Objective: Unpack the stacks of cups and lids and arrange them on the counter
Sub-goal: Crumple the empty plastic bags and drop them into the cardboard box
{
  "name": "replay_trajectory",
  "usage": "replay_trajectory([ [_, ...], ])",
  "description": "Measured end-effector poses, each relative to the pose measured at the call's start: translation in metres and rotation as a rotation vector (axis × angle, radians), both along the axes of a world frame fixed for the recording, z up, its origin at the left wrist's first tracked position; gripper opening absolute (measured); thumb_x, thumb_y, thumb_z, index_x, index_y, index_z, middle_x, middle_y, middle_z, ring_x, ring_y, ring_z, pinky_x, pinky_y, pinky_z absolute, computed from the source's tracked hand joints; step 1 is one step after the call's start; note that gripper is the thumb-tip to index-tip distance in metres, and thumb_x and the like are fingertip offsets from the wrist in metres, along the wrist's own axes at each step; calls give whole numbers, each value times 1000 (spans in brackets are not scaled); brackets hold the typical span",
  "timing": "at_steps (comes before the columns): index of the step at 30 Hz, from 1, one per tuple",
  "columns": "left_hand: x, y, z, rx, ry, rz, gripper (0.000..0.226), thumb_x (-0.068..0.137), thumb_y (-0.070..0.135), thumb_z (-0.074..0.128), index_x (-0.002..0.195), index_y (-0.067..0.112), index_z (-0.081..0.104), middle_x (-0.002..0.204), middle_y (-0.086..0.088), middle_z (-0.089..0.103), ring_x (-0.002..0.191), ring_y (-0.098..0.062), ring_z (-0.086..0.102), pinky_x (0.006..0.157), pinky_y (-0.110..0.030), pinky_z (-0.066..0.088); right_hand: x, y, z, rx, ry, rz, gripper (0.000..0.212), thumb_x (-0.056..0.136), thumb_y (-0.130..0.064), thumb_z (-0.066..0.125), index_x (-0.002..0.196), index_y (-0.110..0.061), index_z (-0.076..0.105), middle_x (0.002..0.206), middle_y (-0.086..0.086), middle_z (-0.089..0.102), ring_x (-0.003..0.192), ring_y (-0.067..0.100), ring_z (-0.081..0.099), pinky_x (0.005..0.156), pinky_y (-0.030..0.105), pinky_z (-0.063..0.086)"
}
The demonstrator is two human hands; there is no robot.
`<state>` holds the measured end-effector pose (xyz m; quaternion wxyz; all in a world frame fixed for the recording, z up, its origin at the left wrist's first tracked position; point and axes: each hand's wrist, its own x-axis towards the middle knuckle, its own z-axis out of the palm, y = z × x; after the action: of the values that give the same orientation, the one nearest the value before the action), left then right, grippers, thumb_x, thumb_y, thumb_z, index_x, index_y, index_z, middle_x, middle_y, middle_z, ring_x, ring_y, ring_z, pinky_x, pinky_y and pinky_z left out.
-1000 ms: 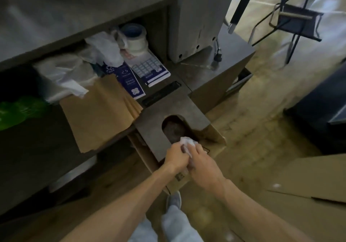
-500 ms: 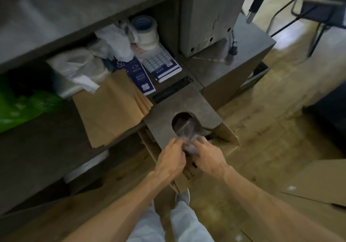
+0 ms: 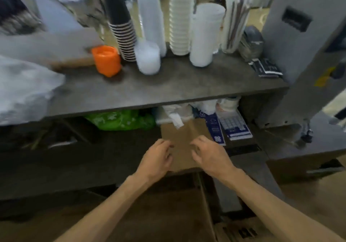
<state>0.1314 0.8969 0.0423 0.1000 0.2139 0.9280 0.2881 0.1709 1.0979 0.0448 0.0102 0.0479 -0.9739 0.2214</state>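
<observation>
left hand (image 3: 159, 157), right hand (image 3: 209, 155): hanging loosely curled, holding nothing | counter (image 3: 168, 86): reaching up next, setting fresh stacks beside the black cup stack (image 3: 121, 33), upright

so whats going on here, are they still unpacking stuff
A person stands at a counter that already holds several stacks: dark paper cups, clear plastic cups, white lids and white cups, plus an orange cup. Both hands are empty: the left hand and right hand hover, fingers loosely curled, over brown paper bags on the shelf below.
</observation>
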Motion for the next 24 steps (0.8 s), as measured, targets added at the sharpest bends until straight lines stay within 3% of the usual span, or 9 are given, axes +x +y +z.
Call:
replay_trajectory([
  [7,-32,-206,64,106,303,331,26,89,12,68,114,20,67,104,11,60,93,-5,61,88,-27,52,-94,-201,55,-52,173,244,30,97,-32,60,124,-20,66,120,-3,62,100,19,66,85,35,55],
  [14,-74,-381,96,88,389,510,27,89,12,67,115,19,67,100,12,55,87,-5,56,88,-26,49,-178,-391,92,-138,189,195,33,97,-29,59,128,-16,61,130,5,56,106,30,65,92,47,53],
  [18,-90,-439,101,71,411,572,27,89,13,66,116,18,66,102,11,54,85,-8,54,86,-22,40,-221,-465,112,-55,137,230,45,98,-29,59,140,-18,48,142,9,46,111,34,63,93,45,50],
  [21,-97,-466,99,105,413,601,32,90,13,65,122,18,63,113,8,54,85,-10,61,88,-25,45,-242,-517,117,119,130,301,68,96,-22,61,154,-27,25,156,14,29,110,38,63,90,48,51],
  [24,-100,-484,97,151,408,625,36,91,11,66,126,17,61,114,6,54,78,-4,58,84,-23,46,-259,-553,110,230,27,347,86,95,-24,66,158,-38,9,163,18,17,117,38,60,98,48,51],
])
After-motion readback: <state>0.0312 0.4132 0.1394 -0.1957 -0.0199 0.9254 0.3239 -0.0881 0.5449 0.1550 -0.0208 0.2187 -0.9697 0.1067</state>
